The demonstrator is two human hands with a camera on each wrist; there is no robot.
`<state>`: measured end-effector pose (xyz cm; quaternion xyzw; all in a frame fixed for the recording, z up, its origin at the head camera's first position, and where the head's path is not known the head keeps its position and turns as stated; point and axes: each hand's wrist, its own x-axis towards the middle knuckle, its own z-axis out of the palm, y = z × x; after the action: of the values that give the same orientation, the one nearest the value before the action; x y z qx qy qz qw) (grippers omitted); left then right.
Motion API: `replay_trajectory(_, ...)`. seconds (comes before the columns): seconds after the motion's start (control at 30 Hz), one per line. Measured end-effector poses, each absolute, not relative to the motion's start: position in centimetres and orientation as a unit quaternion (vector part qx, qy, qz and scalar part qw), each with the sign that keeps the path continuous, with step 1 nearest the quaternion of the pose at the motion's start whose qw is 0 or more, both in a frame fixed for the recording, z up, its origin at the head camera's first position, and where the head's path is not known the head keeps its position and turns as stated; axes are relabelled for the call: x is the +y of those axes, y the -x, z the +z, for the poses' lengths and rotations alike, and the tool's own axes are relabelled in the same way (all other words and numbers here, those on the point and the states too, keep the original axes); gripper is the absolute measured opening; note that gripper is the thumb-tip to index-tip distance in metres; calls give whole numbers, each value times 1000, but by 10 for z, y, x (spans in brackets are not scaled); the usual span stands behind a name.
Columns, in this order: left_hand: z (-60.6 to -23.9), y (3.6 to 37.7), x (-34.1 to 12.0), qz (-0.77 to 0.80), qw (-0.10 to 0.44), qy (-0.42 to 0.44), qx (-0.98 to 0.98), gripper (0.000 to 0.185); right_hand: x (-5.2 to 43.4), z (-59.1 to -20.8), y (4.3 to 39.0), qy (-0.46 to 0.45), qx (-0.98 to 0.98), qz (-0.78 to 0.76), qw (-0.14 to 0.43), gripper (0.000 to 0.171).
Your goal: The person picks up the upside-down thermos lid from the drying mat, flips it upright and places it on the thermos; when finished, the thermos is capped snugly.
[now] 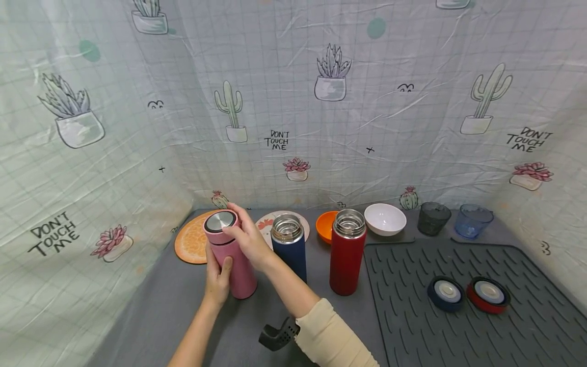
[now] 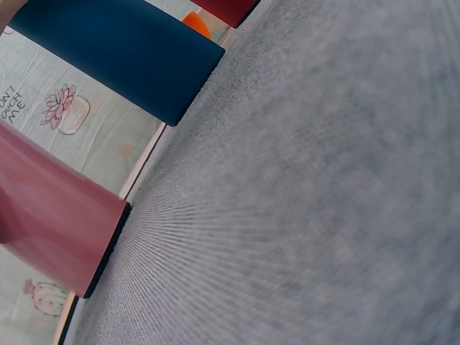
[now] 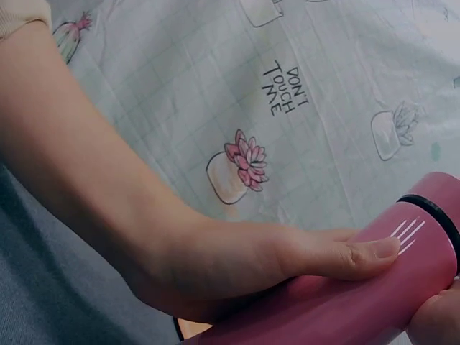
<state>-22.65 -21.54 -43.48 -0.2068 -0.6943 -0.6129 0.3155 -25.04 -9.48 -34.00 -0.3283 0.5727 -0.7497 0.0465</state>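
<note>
A pink thermos (image 1: 241, 278) stands upright on the grey table, its pink lid with a silver top (image 1: 219, 220) in place. My left hand (image 1: 217, 281) grips the thermos body, thumb along its side; in the right wrist view this thumb (image 3: 359, 259) lies beside white marks on the pink wall. From the right, my right hand (image 1: 251, 242) holds the lid, fingers behind it and thumb at its front edge. Close by stands an uncapped blue thermos (image 1: 293, 257), partly behind my right forearm. Farther right is an uncapped red thermos (image 1: 345, 267).
On a dark ridged mat (image 1: 412, 331) at right lie a blue lid (image 1: 445, 294) and a red lid (image 1: 488, 295). Along the back are an orange-slice mat (image 1: 190, 239), a round patterned mat (image 1: 266, 224), an orange bowl (image 1: 323, 228), a white bowl (image 1: 385, 220), a dark glass (image 1: 432, 219) and a blue glass (image 1: 472, 221).
</note>
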Motion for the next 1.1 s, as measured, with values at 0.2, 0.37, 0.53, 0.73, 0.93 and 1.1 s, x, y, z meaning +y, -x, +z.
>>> replay_trajectory(0.2,-431,224,-214,-607,314,218,-697,62,-93,-341,251,322,576,-750,36,53)
replay_trajectory(0.37,-432,224,-215,-605,315,216,-698,64,-92,-340,251,334,570,-749,53,53)
replay_trajectory(0.53,-437,225,-217,-606,311,209,-702,63,-91,-334,247,329,554,-762,64,49)
replay_trajectory(0.73,-438,225,-218,-601,309,207,-707,62,-84,-317,229,321,586,-741,57,51)
replay_trajectory(0.93,-436,225,-218,-598,314,217,-704,63,-87,-325,239,326,569,-752,60,48)
replay_trajectory(1.1,-434,225,-218,-598,310,212,-708,63,-94,-338,250,319,591,-740,45,56)
